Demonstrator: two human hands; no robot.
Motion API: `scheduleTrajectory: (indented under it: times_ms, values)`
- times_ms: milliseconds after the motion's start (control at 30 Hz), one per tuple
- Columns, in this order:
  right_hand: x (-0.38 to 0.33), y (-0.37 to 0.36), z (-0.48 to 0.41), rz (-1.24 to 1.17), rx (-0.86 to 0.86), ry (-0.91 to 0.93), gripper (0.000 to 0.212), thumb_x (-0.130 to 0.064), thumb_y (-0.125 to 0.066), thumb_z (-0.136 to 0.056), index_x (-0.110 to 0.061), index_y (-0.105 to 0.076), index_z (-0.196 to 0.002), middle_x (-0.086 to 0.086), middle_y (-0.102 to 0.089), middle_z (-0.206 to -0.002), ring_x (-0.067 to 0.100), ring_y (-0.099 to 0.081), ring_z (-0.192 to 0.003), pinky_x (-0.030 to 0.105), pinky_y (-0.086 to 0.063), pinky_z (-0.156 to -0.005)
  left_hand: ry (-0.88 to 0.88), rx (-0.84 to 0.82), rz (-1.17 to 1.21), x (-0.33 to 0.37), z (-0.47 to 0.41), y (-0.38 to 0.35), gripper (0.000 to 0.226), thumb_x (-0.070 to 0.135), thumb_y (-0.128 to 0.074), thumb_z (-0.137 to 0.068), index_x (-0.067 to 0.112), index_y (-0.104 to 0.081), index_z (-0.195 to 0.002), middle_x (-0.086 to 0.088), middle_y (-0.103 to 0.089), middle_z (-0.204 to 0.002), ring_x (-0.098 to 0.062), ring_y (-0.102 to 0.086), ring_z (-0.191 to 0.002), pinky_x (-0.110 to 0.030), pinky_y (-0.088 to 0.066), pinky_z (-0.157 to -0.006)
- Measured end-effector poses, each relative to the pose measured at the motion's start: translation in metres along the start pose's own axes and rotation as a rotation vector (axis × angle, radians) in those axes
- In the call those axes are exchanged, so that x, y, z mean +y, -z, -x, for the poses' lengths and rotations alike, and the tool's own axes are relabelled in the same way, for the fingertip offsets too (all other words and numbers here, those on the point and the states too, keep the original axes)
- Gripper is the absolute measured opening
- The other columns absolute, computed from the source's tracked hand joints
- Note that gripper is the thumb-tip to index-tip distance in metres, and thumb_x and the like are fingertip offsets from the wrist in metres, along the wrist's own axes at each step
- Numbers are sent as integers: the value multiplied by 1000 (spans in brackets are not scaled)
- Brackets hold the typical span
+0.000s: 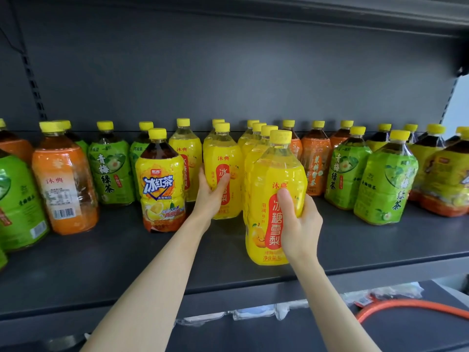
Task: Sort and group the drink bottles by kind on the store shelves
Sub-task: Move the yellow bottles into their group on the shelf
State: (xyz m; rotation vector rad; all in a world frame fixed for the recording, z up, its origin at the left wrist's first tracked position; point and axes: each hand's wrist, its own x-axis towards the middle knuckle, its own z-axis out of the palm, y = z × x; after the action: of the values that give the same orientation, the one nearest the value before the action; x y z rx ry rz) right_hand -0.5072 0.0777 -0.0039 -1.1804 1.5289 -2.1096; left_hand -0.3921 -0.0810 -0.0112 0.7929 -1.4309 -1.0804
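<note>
A dark shelf [101, 262] carries many yellow-capped drink bottles. My right hand [299, 224] grips a yellow pear-drink bottle [274, 174] near the shelf's front edge, thumb across its red label. My left hand [212, 196] holds another yellow pear-drink bottle [223, 153] just behind and to the left, thumb on its front. More yellow pear bottles [253, 143] stand in rows behind these two. An iced black tea bottle [160, 181] with a yellow label stands left of my left hand.
Orange-labelled bottles [64, 181] and green tea bottles [111, 171] stand at the left; orange [316, 163], green [385, 181] and dark-tea bottles [444, 179] at the right. Below the shelf lie packets [253, 312] and an orange hose [406, 304].
</note>
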Motion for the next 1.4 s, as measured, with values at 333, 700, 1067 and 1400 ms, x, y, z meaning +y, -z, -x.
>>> scheduleTrajectory:
  times_ms: [333, 700, 1067, 1400]
  values:
    - [4, 0, -4, -6, -25, -3, 50, -67, -54, -69, -33, -58, -105, -1, -69, -105, 11, -68, -90, 20, -53, -69, 46, -8, -25, 0, -9, 3, 82, 49, -55, -88, 35, -4, -150, 0, -33, -150, -21, -37, -133, -34, -38, -92]
    - [7, -1, -7, -18, -36, 10, 53, -66, -55, -69, -29, -59, -107, 0, -69, -105, 12, -68, -91, 23, -55, -71, 55, -20, -66, 0, -11, 3, 81, 47, -53, -90, 35, 1, -150, -3, -30, -152, -24, -34, -136, -35, -35, -95]
    - [1, -6, 2, -53, -75, 28, 57, -75, -53, -64, -38, -41, -107, -12, -64, -106, 9, -67, -90, 18, -54, -64, -73, 64, -61, 42, 61, 13, 50, 52, -42, -93, 26, -44, -135, 10, -51, -133, -5, -46, -123, -10, -37, -83]
    - [-7, -49, 25, 236, -98, 154, 69, -70, -25, -79, -15, -55, -107, 4, -43, -127, 20, -37, -119, 45, -34, -105, -229, 30, 97, 61, 100, 1, 64, 62, -45, -80, 33, -36, -136, 25, -53, -118, 12, -56, -103, -7, -46, -76]
